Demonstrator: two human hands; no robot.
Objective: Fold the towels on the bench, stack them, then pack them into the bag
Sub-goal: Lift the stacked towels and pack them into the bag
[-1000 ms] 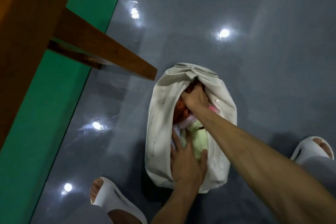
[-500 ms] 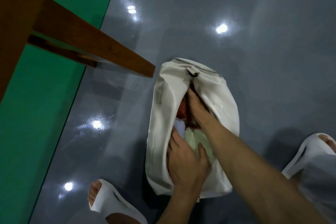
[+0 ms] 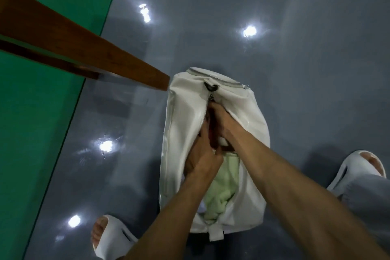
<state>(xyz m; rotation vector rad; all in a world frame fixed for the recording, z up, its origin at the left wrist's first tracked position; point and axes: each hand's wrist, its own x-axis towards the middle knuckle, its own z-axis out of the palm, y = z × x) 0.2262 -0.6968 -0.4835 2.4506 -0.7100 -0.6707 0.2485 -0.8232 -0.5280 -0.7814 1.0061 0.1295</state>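
Head view: left hand (image 3: 202, 160) and right hand (image 3: 222, 121) lie among seemingly soft, light towels (image 3: 223, 186) in the limp duffel bag (image 3: 183, 124), their fingers' hold impossible to tell; best grasped by the zip edge (image 3: 203, 121).

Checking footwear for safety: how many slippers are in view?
2. The left slipper is on the foot left of the bag; the right slipper is on the foot right of it. None appear hidden.

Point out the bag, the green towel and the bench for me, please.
bag (image 3: 183, 124): head view, on its white left side panel.
green towel (image 3: 225, 186): head view, on the middle of the part showing in the bag's opening.
bench (image 3: 88, 48): head view, on its slanting wooden leg.
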